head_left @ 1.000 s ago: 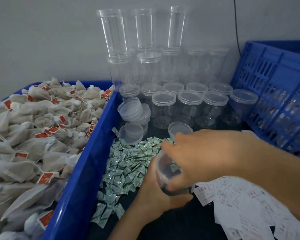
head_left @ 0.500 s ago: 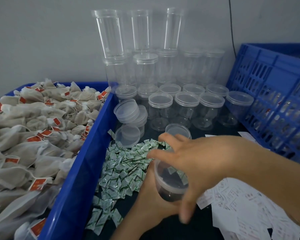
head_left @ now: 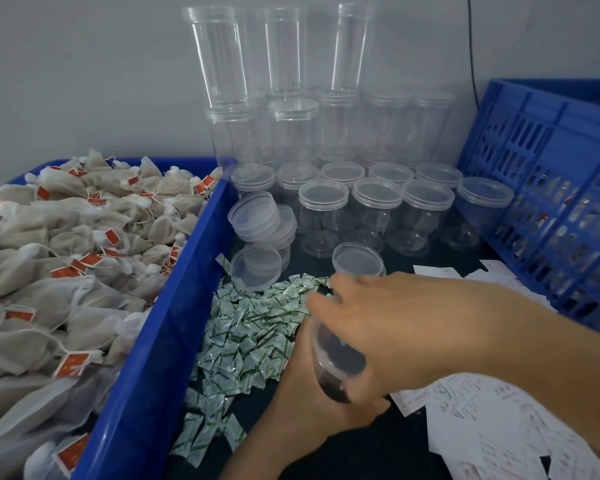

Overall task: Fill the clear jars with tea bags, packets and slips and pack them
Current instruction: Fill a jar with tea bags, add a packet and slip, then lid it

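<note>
Lower centre, just right of the green packets (head_left: 253,327), the left hand (head_left: 312,407) grips the tilted clear jar (head_left: 336,368) from beneath. The right hand (head_left: 395,327) covers its mouth; whether it pinches anything, I cannot tell. Tilted so, anything dropped in may slide out.

hands (head_left: 400,329) 2 | tub (head_left: 174,341) 1 | crate (head_left: 541,168) 1 | topmost jars (head_left: 284,50) 3
</note>
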`<state>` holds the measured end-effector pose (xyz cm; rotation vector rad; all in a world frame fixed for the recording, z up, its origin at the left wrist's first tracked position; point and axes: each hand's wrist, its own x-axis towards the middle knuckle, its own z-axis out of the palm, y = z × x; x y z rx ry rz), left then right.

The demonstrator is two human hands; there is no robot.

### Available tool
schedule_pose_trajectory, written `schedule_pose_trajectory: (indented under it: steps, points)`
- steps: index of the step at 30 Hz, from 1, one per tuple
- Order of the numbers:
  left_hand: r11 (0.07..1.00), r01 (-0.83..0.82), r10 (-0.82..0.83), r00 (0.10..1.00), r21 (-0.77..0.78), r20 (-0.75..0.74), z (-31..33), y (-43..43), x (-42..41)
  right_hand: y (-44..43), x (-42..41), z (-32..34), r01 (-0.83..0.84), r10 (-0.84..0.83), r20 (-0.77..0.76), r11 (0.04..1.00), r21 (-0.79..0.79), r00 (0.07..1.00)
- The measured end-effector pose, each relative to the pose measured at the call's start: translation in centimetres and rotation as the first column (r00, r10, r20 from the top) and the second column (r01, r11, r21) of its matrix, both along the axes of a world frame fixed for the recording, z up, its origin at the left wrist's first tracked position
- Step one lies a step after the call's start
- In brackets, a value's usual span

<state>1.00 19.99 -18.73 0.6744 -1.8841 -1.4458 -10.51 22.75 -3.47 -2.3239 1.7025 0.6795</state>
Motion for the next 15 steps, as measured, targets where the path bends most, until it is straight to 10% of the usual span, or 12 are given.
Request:
schedule_pose_trajectory:
  steps: [15]
  points:
    - [0.999, -0.022, 0.022, 1.000, 0.043, -0.019, -0.4, -0.3, 0.2, 0.2, -2.1, 0.1, -0.056, 0.046, 0.138, 0.996, 0.066, 0.989]
